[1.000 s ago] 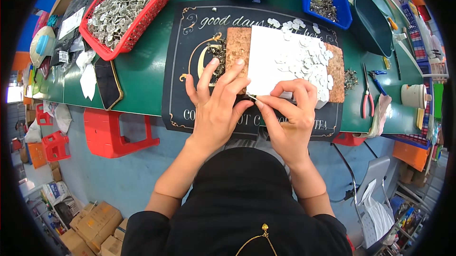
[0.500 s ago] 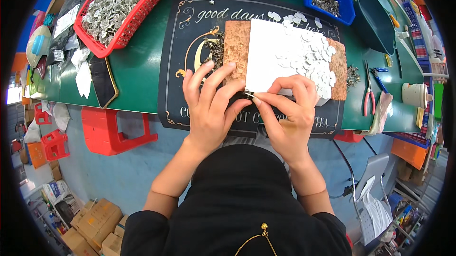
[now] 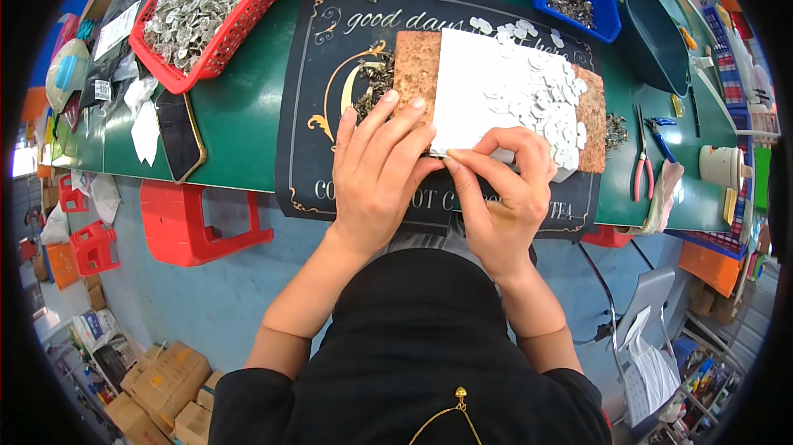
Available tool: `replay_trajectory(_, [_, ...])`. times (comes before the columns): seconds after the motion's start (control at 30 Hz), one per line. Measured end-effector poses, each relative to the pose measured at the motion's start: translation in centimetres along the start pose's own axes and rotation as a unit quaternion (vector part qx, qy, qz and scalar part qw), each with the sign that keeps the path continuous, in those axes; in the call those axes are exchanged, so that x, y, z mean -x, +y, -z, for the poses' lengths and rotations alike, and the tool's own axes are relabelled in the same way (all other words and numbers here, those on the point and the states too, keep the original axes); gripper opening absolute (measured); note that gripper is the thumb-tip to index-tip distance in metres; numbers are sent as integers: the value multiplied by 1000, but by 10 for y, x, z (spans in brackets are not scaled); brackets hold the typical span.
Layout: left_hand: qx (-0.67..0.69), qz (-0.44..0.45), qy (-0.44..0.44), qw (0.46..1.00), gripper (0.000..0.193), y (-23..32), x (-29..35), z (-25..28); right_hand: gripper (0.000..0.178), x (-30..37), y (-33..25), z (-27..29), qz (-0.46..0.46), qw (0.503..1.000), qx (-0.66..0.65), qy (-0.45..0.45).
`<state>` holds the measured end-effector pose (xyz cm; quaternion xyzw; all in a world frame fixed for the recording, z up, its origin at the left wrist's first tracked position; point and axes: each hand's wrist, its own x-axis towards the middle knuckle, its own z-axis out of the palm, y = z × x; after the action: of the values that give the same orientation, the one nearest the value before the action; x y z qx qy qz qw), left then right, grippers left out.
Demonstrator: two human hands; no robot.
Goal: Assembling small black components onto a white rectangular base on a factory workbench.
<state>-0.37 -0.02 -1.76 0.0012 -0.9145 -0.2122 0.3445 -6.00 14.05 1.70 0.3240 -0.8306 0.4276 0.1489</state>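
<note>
So from the head camera, looking down at the desk [image 3: 239, 152]: the right hand [image 3: 505, 193] has its grip pressed together, thumb and index pinching a small piece [image 3: 445, 157] that's honestly too tiny to make out. The left hand [image 3: 376, 185] comes in from the other side with its thumb right up by that same piece, other fingers reaching forward. Can't tell if the left grip is actually pinching it too.

The piece sits at the near left corner of a white block [image 3: 462, 90], which lies on a brown slab [image 3: 415, 73] over a dark printed mat [image 3: 301, 106]. Loads of flat white bits [image 3: 533, 94] are scattered over the block's right half, plus a heap of dark metal bits [image 3: 376, 82] just left of the slab.

Farther out there's a red basket [image 3: 223, 55] full of silvery parts [image 3: 202, 7] at upper left, a blue bin [image 3: 610, 30] at upper right, and pink-handled pliers [image 3: 642, 172] over on the right
</note>
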Motion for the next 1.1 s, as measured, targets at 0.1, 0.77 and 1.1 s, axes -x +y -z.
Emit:
replay_trajectory(0.1, [-20,-9,12,1000,31,-1,-1,-1,14,0,0,-4,8,1000,2,16])
replay_trajectory(0.77, [-66,-32,41,996,15,-5,-10,43,19,4,15,55,-4,995,-53,83])
replay_trajectory(1.1, [-409,43,59,910,25,-158,-77,108,27,-20,140,114,-106,970,207,67])
